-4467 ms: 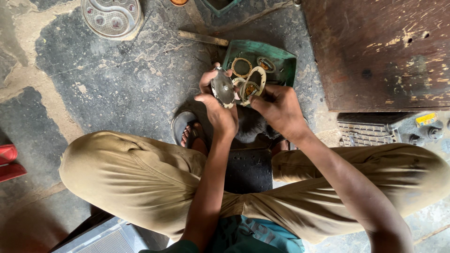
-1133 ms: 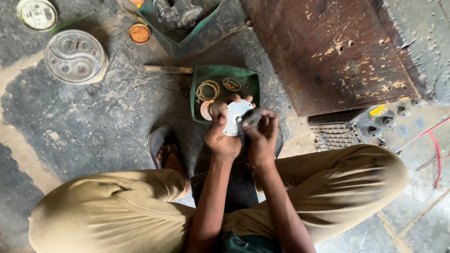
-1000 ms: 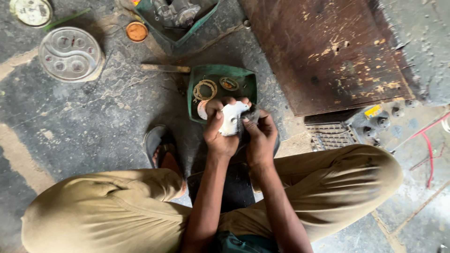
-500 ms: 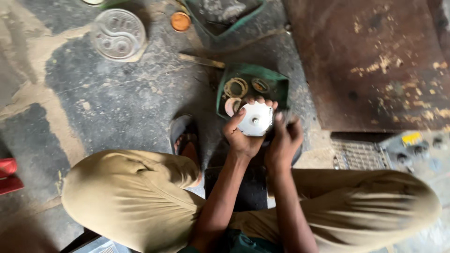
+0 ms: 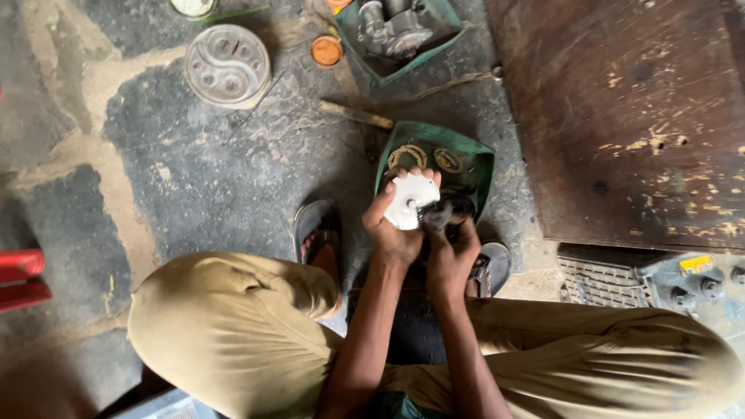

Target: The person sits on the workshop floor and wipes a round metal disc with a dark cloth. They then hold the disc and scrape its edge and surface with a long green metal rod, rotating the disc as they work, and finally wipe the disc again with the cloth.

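The left hand [image 5: 392,233] is gripping a round white disc-shaped part [image 5: 410,201], fingers curled over its far rim, holding it tilted just above the near edge of a shallow green metal tray [image 5: 473,159] that is sitting on the cracked concrete floor [image 5: 233,171]. The right hand [image 5: 452,247] is closing around a small dark metal piece [image 5: 454,208] and pressing it against the disc's side. Doing this well likely calls for keeping the disc steady in the left hand, working over the tray so loose rings [image 5: 407,156] are not scattering, and easing the dark piece squarely rather than forcing it.
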A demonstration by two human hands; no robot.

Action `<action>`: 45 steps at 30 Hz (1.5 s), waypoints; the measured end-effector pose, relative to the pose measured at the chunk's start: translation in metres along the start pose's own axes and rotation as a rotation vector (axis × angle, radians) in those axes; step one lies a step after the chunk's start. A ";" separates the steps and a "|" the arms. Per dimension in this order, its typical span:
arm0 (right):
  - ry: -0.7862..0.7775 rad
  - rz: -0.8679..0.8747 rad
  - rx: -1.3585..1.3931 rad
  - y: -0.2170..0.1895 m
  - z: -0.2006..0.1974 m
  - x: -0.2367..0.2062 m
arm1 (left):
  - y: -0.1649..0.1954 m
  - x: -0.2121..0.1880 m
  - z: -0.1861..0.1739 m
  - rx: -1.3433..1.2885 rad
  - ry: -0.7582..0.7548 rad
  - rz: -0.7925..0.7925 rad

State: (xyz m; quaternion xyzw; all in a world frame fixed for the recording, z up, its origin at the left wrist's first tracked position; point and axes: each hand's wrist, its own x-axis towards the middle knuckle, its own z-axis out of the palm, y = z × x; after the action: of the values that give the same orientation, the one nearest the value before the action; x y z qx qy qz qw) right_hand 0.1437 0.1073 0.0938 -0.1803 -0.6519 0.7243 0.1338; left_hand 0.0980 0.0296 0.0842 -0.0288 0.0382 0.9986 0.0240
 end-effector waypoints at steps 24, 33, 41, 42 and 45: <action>-0.091 -0.183 -0.086 0.044 -0.019 0.037 | -0.012 -0.024 0.049 -0.060 0.170 0.001; -0.412 -0.412 -1.066 0.047 0.056 0.024 | 0.054 -0.156 0.154 0.571 0.161 0.431; -0.843 -0.452 -0.575 0.078 0.249 0.112 | 0.120 -0.146 0.140 0.714 0.302 0.573; -0.839 -0.160 -0.355 0.083 0.283 0.129 | 0.129 -0.133 0.135 0.704 0.327 0.586; -0.763 0.171 -0.089 0.094 0.360 0.171 | 0.154 -0.093 0.119 0.698 0.396 0.586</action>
State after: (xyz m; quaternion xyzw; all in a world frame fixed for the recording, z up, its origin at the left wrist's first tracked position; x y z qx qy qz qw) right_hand -0.1628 -0.1528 0.0166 0.0423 -0.6684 0.7187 -0.1869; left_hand 0.1761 -0.1184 0.2196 -0.1962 0.3806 0.8663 -0.2572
